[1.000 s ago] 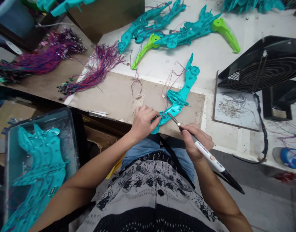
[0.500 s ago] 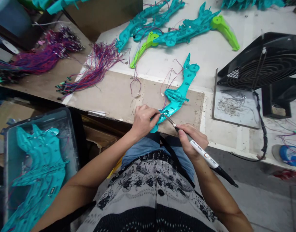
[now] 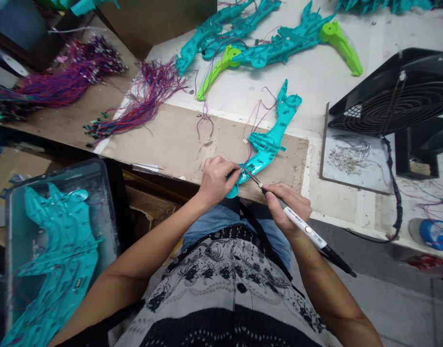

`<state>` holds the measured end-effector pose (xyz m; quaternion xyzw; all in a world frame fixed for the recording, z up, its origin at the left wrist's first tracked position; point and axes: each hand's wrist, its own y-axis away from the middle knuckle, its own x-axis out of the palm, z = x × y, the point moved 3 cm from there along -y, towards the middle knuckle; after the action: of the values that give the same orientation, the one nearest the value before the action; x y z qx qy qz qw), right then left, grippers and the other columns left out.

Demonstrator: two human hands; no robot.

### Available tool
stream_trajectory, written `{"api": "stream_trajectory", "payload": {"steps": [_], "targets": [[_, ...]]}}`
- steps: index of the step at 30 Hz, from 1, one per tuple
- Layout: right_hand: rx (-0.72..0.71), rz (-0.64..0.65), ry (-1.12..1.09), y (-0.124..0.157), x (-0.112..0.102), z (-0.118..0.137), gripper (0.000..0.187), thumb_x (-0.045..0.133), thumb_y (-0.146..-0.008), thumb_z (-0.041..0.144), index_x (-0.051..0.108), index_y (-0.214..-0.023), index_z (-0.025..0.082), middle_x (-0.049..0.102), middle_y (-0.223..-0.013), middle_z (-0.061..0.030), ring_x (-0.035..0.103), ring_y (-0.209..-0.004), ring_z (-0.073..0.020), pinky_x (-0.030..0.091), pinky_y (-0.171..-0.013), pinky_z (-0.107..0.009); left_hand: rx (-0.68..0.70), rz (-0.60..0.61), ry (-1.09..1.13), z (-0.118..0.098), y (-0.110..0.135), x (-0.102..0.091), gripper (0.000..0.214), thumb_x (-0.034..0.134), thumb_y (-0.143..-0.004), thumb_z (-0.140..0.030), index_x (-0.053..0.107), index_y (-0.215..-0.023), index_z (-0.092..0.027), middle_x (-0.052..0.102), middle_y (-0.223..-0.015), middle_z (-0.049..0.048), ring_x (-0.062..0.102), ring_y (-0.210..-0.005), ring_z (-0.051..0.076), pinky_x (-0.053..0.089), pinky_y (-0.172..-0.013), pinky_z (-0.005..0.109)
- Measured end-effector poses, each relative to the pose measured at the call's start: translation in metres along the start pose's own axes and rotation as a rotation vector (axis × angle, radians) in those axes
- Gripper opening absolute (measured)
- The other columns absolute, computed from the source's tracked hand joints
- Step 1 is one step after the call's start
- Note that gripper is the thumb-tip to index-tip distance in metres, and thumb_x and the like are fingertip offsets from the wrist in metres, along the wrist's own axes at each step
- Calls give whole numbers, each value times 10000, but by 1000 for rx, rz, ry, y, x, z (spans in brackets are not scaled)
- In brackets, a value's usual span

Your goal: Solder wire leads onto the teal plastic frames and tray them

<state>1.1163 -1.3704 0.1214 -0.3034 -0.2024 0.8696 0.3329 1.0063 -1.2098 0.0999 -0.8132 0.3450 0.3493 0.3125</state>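
Note:
In my right hand (image 3: 288, 208) is a soldering iron (image 3: 303, 225) with a white and black handle, held like a pen. Its metal tip points left and meets the near end of a teal plastic shell (image 3: 270, 153) lying on the bench. My left hand (image 3: 218, 179) is closed in a pinch at that same end, its fingertips beside the iron's tip. Thin red and blue wires (image 3: 250, 150) run along the shell down to those fingertips. The exact point of contact is too small to make out.
Bundles of red and purple wires (image 3: 145, 99) lie to the left. More teal shells with lime-green parts (image 3: 226, 60) are at the back. A black fan (image 3: 395, 99) and a solder-spotted plate (image 3: 355, 178) stand right. A bin (image 3: 103, 193) of teal shells sits lower left.
The view has shifted slightly, so the bench things appear a little farther right. Both hands keep their hold, with the iron's tip still at the shell's near end.

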Motion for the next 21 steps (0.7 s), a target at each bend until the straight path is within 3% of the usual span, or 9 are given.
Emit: {"api": "stream_trajectory", "payload": {"steps": [9, 21], "targets": [[-60, 81, 35, -8, -3, 3, 171, 594, -858, 149, 716, -959, 215, 707, -759, -24, 661, -655, -163, 542, -610, -308, -1, 25, -5, 0, -2, 0, 129, 600, -897, -275, 696, -835, -216, 695, -770, 21, 564, -801, 202, 369, -804, 384], [-24, -61, 48, -3, -13, -3, 197, 632, -843, 133, 722, -988, 230, 726, -807, -24, 681, -708, -173, 559, -634, -310, 20, 0, 21, -1, -1, 0, 121, 600, -890, -243, 699, -832, -205, 695, -757, 14, 563, -778, 196, 360, -784, 378]]}}
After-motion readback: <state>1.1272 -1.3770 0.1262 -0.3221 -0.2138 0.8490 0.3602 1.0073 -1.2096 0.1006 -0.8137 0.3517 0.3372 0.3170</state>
